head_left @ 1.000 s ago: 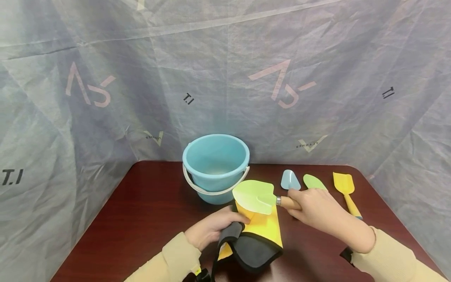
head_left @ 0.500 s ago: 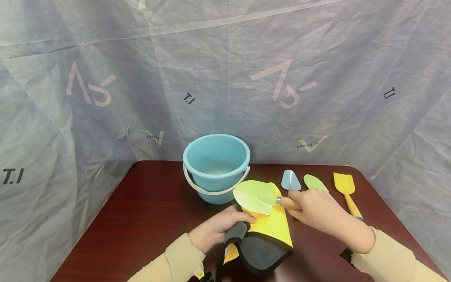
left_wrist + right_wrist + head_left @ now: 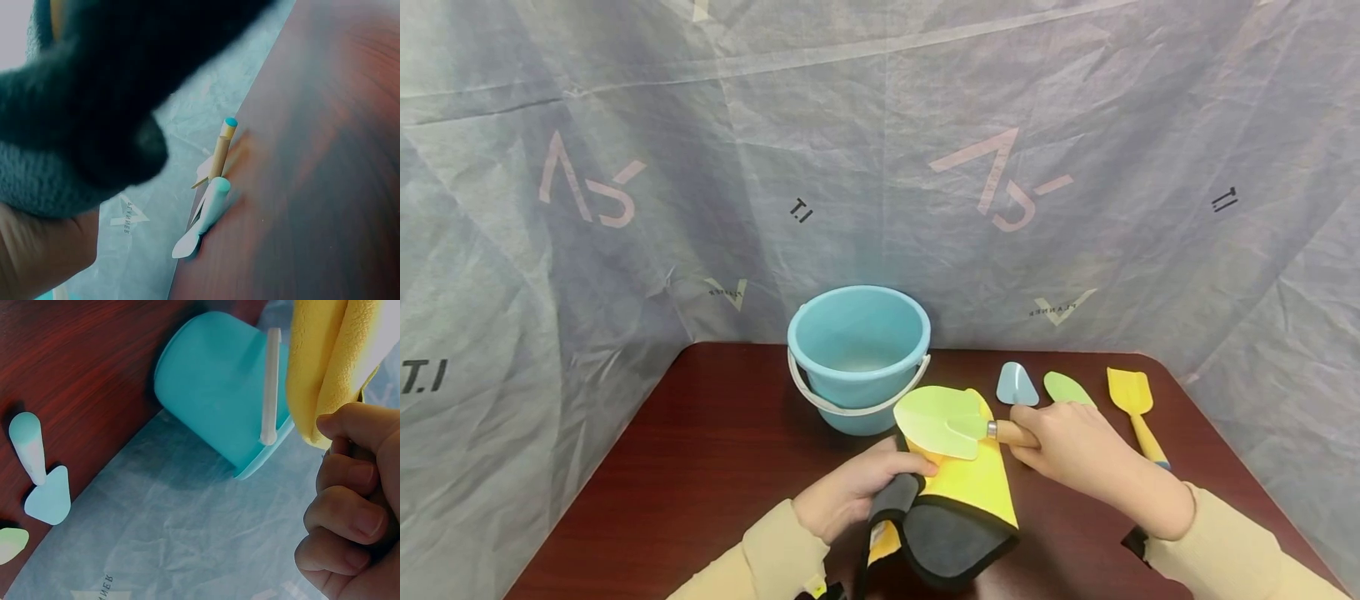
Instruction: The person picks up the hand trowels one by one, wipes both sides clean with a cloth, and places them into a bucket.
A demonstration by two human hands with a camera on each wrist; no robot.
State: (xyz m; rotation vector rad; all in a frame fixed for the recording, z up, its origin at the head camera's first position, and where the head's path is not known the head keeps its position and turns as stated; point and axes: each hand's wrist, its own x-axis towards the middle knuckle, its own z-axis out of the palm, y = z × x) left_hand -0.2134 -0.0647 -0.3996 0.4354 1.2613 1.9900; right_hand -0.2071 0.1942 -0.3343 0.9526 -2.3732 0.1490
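My right hand [image 3: 1067, 437] grips a green hand trowel [image 3: 936, 421] by its wooden handle, blade pointing left. Behind and beneath the blade is a fuzzy towel [image 3: 966, 492], yellow on one face and dark grey on the other, with a black edge. My left hand [image 3: 857, 487] pinches the towel near the blade, thumb on the yellow face. Dark folds of it fill the upper left of the left wrist view. In the right wrist view, the curled fingers [image 3: 344, 515] hide the handle, and yellow folds hang beside them.
A blue bucket [image 3: 865, 387] with a white handle stands behind the towel. To the right on the dark red table [image 3: 700, 467] lie a small blue shovel [image 3: 1017, 385], a green one [image 3: 1066, 387] partly behind my hand, and a yellow one [image 3: 1138, 412]. A grey sheet [image 3: 880, 167] hangs behind.
The towel has swung a little to the right under the trowel blade, and my left hand stays pinched on it. My right hand and the trowel have hardly moved.
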